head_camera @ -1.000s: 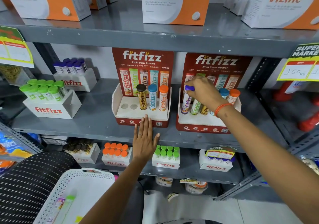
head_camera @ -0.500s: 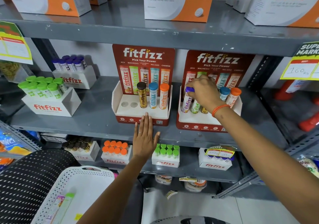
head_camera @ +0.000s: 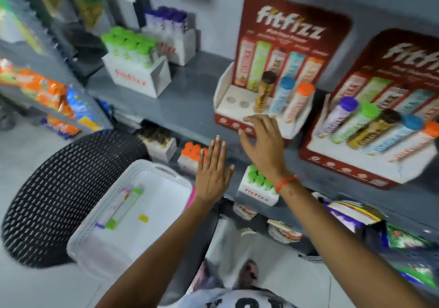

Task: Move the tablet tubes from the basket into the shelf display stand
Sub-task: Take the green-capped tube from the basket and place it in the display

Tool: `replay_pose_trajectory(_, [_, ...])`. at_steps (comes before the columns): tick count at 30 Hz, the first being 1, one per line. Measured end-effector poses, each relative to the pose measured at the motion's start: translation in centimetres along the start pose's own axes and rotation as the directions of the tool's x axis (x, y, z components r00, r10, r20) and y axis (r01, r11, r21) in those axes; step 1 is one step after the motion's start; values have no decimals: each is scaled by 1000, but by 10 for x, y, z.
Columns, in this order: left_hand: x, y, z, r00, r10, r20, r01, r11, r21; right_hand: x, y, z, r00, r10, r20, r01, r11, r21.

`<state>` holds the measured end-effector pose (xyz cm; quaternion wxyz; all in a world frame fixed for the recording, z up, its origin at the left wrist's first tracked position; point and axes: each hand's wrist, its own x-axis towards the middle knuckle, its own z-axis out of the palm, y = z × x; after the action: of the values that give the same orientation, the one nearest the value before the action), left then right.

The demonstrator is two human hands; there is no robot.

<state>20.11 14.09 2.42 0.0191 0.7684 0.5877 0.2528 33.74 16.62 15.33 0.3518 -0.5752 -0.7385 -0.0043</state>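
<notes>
- The picture is blurry and tilted.
- The left hand point(head_camera: 212, 177) is flat, fingers straight and together, holding nothing. It is in front of the front edge of the grey shelf point(head_camera: 190, 108), above the far corner of the white basket point(head_camera: 99, 243).
- The right hand point(head_camera: 263, 145) is spread, fingers loose, holding nothing. Its fingertips are at the front edge of the left display stand point(head_camera: 273, 75). I cannot tell if they touch it.
- The white basket sits on a round black seat point(head_camera: 47, 189), down to the left of the shelf.
- Two tablet tubes lie side by side inside the basket: a green-capped tube point(head_camera: 123, 209) and a purple-capped tube point(head_camera: 113, 206) just left of it. A small yellow-green scrap point(head_camera: 143, 218) lies near them.
- The left display stand holds three tubes on its right side, with brown, blue and orange caps. Two round holes on its left side are bare.
- The right display stand point(head_camera: 380, 117) holds five tubes in a row: purple, green, brown, blue and orange caps.
- White boxes of green-capped and purple-capped tubes stand toward the back left of the shelf.
</notes>
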Motion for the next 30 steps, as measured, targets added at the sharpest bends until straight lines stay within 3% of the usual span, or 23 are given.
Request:
replay_pose_trajectory(4, [-73, -61, -2, 969, -245, 5, 245, 969, 27, -37, -42, 90, 972, -62, 227, 9, 974, 228])
replay_pose_trajectory(8, [-160, -122, -9, 839, -544, 14, 538, 833, 132, -82, -91, 174, 887, -168, 430, -5, 928, 374])
replay_pose_trajectory(11, [-216, -158, -18, 712, -702, -21, 691, 694, 202, -112, -126, 229, 746, -271, 609, 7, 917, 399])
replay_pose_trajectory(15, [-261, -186, -27, 557, -827, -81, 808, 517, 281, -139, -169, 282, 471, -423, 774, 180, 905, 385])
replay_pose_trajectory(19, [-277, -199, -24, 460, -883, -92, 859, 417, 296, -151, -199, 318, 325, -529, 784, 479, 807, 346])
replay_pose_trajectory(24, [-280, -202, -17, 438, -898, -44, 874, 414, 256, -162, -208, 342, 226, -635, 739, 747, 600, 288])
replay_pose_trajectory(30, [-279, -203, -14, 415, -910, -12, 865, 391, 316, -162, -219, 344, 213, -645, 734, 843, 502, 196])
